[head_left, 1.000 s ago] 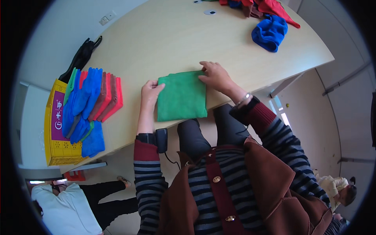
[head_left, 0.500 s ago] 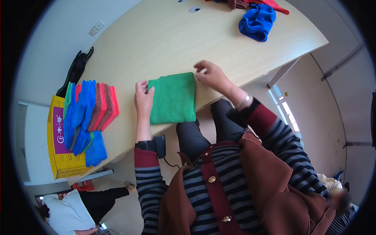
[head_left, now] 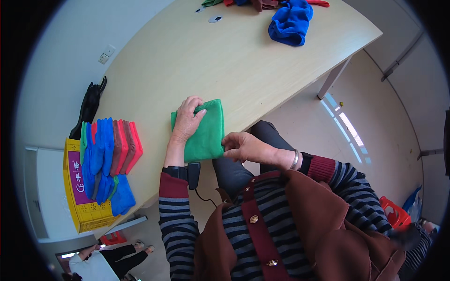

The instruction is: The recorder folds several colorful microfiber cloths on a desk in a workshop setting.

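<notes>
A folded green cloth (head_left: pixel 206 136) lies at the near edge of the light wooden table (head_left: pixel 197 61). My left hand (head_left: pixel 186 120) lies flat on its left half, fingers spread and pressing down. My right hand (head_left: pixel 241 147) pinches the cloth's near right corner at the table edge. A small black device is strapped to my left wrist.
A row of folded blue, red and green cloths (head_left: pixel 105 150) lies at the table's left end over a yellow crate (head_left: pixel 77 196). A black bag (head_left: pixel 86 107) lies behind them. A crumpled blue cloth (head_left: pixel 290 21) and other cloths sit at the far side. Another person (head_left: pixel 93 264) is at lower left.
The green cloth has become narrower, folded over. My left hand moved from its left edge onto its top, and my right hand came from the far right corner to the near right corner.
</notes>
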Tool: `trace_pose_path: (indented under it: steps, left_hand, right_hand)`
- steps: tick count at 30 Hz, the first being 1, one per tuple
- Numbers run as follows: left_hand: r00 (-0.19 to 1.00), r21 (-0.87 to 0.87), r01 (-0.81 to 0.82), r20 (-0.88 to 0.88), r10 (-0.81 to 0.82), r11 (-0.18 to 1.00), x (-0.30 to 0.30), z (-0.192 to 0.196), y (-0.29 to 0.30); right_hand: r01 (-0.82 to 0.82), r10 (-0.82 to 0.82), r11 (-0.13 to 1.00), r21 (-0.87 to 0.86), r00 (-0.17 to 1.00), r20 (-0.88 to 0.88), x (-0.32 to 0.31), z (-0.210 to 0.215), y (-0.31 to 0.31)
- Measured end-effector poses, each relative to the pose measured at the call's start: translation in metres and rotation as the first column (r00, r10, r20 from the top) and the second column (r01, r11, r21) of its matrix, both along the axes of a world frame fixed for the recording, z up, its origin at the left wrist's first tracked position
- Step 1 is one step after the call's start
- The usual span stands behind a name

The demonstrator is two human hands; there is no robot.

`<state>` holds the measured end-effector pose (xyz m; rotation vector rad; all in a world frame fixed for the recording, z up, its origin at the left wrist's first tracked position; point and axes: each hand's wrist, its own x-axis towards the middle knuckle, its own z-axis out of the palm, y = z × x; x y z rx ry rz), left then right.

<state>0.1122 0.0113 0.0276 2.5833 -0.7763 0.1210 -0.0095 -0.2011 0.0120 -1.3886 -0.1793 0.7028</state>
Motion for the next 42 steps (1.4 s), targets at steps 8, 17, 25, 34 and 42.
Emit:
trace_pose_path:
  steps: [8,17,25,34,42]
  left_hand:
    - [0.959,-0.28,-0.283,-0.071,0.274,0.918,-0.016,-0.014,0.024]
    - [0.952,-0.508,-0.283,-0.042,0.304,0.814,-0.026,-0.015,0.033]
    - [0.971,-0.521,-0.225,-0.047,0.235,0.824,-0.028,-0.001,0.028]
    - [0.975,-0.548,-0.143,0.062,0.211,0.824,-0.031,0.02,0.023]
    - [0.978,-0.458,-0.127,0.091,0.188,0.88,-0.015,0.013,0.019]
  right_hand:
    - [0.133,-0.071,0.982,-0.136,0.921,0.383,0.014,-0.008,0.014]
    - [0.073,-0.069,0.997,-0.015,0.981,0.183,0.018,0.018,0.015]
    - [0.133,-0.141,0.99,0.048,0.962,0.234,0.012,0.002,0.026]
    - [0.25,-0.156,0.965,-0.083,0.796,0.584,0.016,-0.016,0.028]
    - [0.269,-0.243,0.962,-0.047,0.921,0.303,0.015,-0.002,0.017]
